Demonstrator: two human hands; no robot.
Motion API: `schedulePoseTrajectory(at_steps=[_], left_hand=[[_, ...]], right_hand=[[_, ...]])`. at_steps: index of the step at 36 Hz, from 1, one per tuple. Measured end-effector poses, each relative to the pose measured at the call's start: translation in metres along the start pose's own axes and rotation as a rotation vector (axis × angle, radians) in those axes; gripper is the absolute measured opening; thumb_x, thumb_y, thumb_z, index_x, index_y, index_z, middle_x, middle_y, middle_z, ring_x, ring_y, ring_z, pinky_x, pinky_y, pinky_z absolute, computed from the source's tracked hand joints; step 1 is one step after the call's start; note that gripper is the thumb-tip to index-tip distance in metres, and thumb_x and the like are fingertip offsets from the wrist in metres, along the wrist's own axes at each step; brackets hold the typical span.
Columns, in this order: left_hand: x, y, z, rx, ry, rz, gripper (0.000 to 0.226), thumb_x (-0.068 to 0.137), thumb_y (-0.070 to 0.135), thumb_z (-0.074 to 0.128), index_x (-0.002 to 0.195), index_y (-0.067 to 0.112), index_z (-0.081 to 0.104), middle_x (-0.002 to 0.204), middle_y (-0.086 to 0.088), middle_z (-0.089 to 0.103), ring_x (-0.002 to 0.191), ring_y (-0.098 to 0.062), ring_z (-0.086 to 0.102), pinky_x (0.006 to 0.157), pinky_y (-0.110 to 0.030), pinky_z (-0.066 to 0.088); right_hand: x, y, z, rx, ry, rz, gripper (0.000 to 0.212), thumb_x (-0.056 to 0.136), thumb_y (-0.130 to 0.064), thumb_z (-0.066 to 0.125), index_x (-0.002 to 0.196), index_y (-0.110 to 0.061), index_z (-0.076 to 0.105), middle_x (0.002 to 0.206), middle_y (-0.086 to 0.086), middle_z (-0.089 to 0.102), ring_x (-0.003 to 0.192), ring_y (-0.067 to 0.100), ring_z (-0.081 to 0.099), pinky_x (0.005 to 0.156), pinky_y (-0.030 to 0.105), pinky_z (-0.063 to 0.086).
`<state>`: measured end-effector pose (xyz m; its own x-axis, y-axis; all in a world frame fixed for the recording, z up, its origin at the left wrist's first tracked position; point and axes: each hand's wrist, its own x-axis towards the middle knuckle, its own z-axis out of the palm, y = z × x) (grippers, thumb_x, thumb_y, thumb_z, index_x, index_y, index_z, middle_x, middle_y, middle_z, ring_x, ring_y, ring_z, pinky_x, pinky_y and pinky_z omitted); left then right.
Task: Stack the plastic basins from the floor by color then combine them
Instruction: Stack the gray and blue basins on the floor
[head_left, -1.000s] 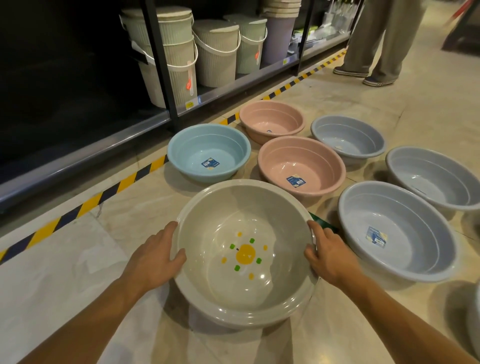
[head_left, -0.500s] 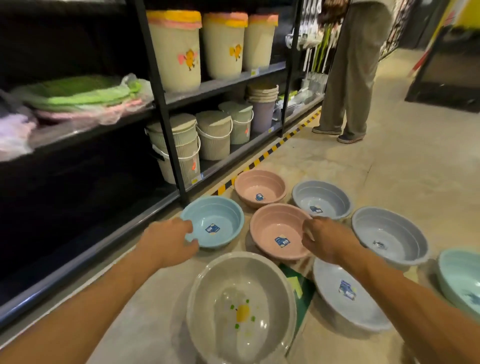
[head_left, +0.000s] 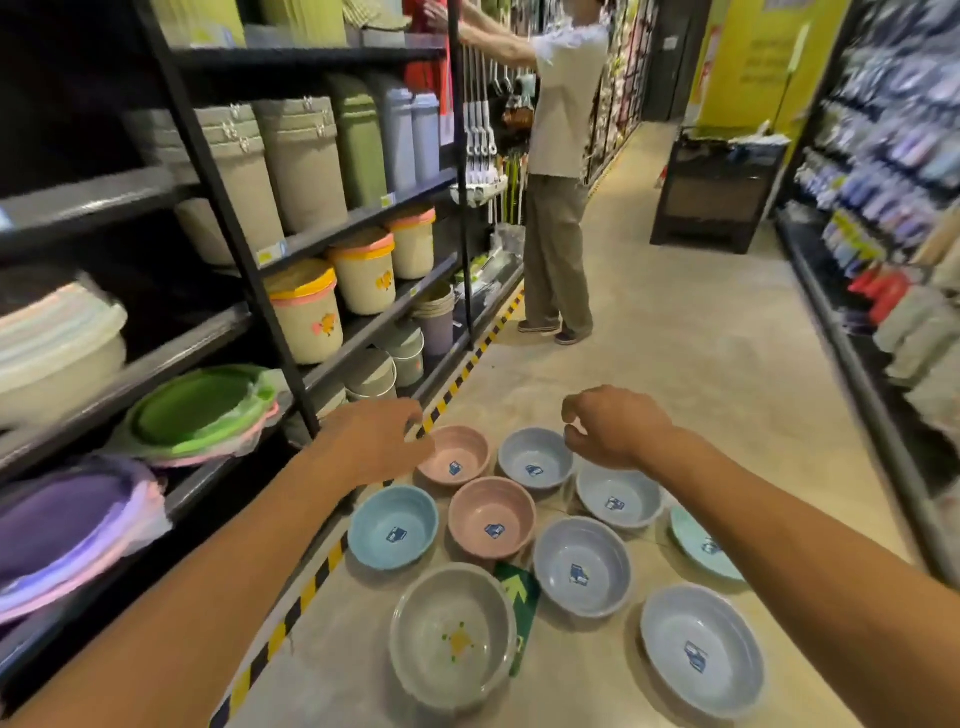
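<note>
Several plastic basins lie on the floor below me. A beige basin (head_left: 453, 636) with a yellow flower print is nearest. Behind it sit a light blue basin (head_left: 393, 527), a pink basin (head_left: 491, 517) and a second pink basin (head_left: 457, 454) farther back. Several grey-blue basins surround them: one (head_left: 535, 457) at the back, one (head_left: 618, 496), one (head_left: 582, 566) and one (head_left: 701, 649) at the front right. A mint basin (head_left: 698, 545) shows past my right forearm. My left hand (head_left: 374, 439) and right hand (head_left: 613, 426) hover above the basins, fingers loosely curled, holding nothing.
Black shelving (head_left: 291, 332) with buckets and lidded tubs runs along the left, edged by yellow-black floor tape (head_left: 311, 587). Another person (head_left: 556, 208) stands farther down the aisle at the shelf. A dark cart (head_left: 717, 192) and a right-hand shelf (head_left: 883, 260) line the aisle.
Both hands let go of the beige basin, which now rests on the floor. My view rose and pulled back, and my hands lifted above the basins.
</note>
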<state>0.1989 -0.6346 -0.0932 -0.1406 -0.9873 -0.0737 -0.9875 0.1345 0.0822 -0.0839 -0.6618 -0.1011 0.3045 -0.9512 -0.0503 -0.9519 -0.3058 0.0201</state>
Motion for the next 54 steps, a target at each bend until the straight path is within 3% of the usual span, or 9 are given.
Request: schedulePoseTrajectory(at_steps=[4, 7, 11, 13, 28, 35, 39, 54], left_hand=[[-0.027, 0.044, -0.026, -0.015, 0.005, 0.086, 0.024, 0.091, 0.055, 0.048, 0.099, 0.032, 0.047, 0.092, 0.005, 0.052, 0.082, -0.016, 0.048, 0.067, -0.032, 0.040], [-0.035, 0.076, -0.032, 0.007, 0.006, 0.129, 0.026, 0.090, 0.056, 0.048, 0.103, 0.033, 0.050, 0.106, 0.003, 0.060, 0.088, -0.018, 0.052, 0.071, -0.035, 0.044], [-0.040, 0.123, -0.032, 0.005, 0.010, 0.214, 0.042, 0.090, 0.056, 0.049, 0.122, 0.030, 0.056, 0.123, 0.003, 0.062, 0.106, -0.020, 0.059, 0.085, -0.038, 0.051], [-0.040, 0.148, -0.031, 0.023, 0.018, 0.249, 0.044, 0.091, 0.054, 0.049, 0.127, 0.030, 0.055, 0.127, 0.004, 0.061, 0.110, -0.019, 0.059, 0.084, -0.035, 0.048], [0.001, 0.346, -0.012, -0.034, -0.026, 0.361, 0.042, 0.091, 0.043, 0.054, 0.126, 0.022, 0.059, 0.124, -0.001, 0.063, 0.107, -0.021, 0.060, 0.086, -0.037, 0.051], [0.033, 0.406, 0.000, -0.055, -0.004, 0.341, 0.042, 0.089, 0.044, 0.056, 0.124, 0.021, 0.060, 0.122, -0.004, 0.065, 0.108, -0.025, 0.061, 0.089, -0.040, 0.051], [0.058, 0.425, 0.006, -0.056, -0.015, 0.319, 0.041, 0.090, 0.044, 0.056, 0.125, 0.021, 0.059, 0.121, -0.003, 0.065, 0.105, -0.022, 0.061, 0.081, -0.035, 0.050], [0.216, 0.415, 0.042, -0.045, -0.066, 0.308, 0.044, 0.091, 0.045, 0.053, 0.129, 0.023, 0.056, 0.125, -0.001, 0.064, 0.109, -0.022, 0.060, 0.086, -0.037, 0.050]], right_hand=[[-0.058, 0.017, -0.031, 0.033, 0.014, 0.049, 0.036, 0.097, -0.038, 0.049, 0.122, -0.017, 0.063, 0.120, 0.011, 0.066, 0.107, 0.034, 0.062, 0.082, 0.039, 0.052], [-0.099, 0.037, -0.038, 0.070, 0.023, 0.107, 0.037, 0.096, -0.036, 0.050, 0.124, -0.018, 0.063, 0.123, 0.011, 0.067, 0.111, 0.034, 0.061, 0.085, 0.039, 0.051], [-0.146, 0.071, -0.040, 0.097, 0.029, 0.194, 0.035, 0.092, -0.035, 0.050, 0.118, -0.017, 0.067, 0.115, 0.013, 0.069, 0.102, 0.036, 0.065, 0.084, 0.043, 0.056], [-0.165, 0.091, -0.040, 0.101, 0.026, 0.226, 0.035, 0.093, -0.033, 0.050, 0.116, -0.015, 0.067, 0.113, 0.013, 0.070, 0.098, 0.036, 0.065, 0.082, 0.044, 0.056], [-0.241, 0.270, -0.022, 0.104, 0.008, 0.348, 0.036, 0.093, -0.036, 0.050, 0.122, -0.019, 0.062, 0.116, 0.007, 0.068, 0.101, 0.030, 0.064, 0.083, 0.041, 0.054], [-0.232, 0.338, -0.012, 0.071, -0.016, 0.330, 0.037, 0.094, -0.036, 0.048, 0.125, -0.020, 0.061, 0.117, 0.008, 0.068, 0.103, 0.032, 0.064, 0.085, 0.044, 0.055], [-0.209, 0.368, -0.007, 0.079, -0.015, 0.314, 0.037, 0.093, -0.038, 0.048, 0.123, -0.021, 0.061, 0.113, 0.007, 0.070, 0.099, 0.031, 0.065, 0.084, 0.045, 0.056], [-0.054, 0.434, 0.032, 0.072, -0.053, 0.277, 0.036, 0.098, -0.038, 0.048, 0.127, -0.021, 0.060, 0.122, 0.007, 0.067, 0.109, 0.032, 0.062, 0.082, 0.040, 0.050]])
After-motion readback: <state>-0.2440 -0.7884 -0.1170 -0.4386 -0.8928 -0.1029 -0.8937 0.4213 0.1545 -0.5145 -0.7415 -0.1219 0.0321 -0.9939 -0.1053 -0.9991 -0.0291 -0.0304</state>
